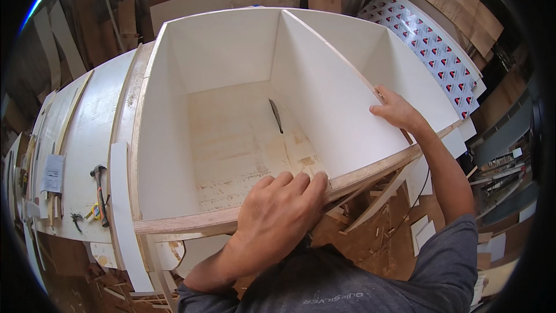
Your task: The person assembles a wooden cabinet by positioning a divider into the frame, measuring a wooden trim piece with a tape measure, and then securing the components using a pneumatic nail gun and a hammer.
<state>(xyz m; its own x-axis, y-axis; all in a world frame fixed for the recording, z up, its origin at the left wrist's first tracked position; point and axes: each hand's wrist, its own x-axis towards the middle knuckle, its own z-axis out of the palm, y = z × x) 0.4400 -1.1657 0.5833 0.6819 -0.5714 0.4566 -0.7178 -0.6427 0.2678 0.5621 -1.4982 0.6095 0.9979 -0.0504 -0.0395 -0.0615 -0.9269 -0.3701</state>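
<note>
A large open-topped white cabinet box (pixel 223 52) lies before me, split by an upright white divider panel (pixel 324 90). Along its near side runs a bare wooden rail (pixel 376 169). My left hand (pixel 284 203) is closed over this rail near its middle, knuckles up, the fingertips hidden. My right hand (pixel 397 107) pinches the top edge of the divider panel, toward its near end, with thumb and fingers on either side. On the stained floor of the left compartment lies a slim dark blade-like piece (pixel 275 116), touched by neither hand.
Left of the box, a white work surface (pixel 92 122) carries a hammer (pixel 100 194), a tape measure (pixel 94 213) and a paper sheet (pixel 52 173). A film-covered panel (pixel 428 52) stands at the far right. Wood offcuts litter the ground below, where a dark cord (pixel 421 188) hangs.
</note>
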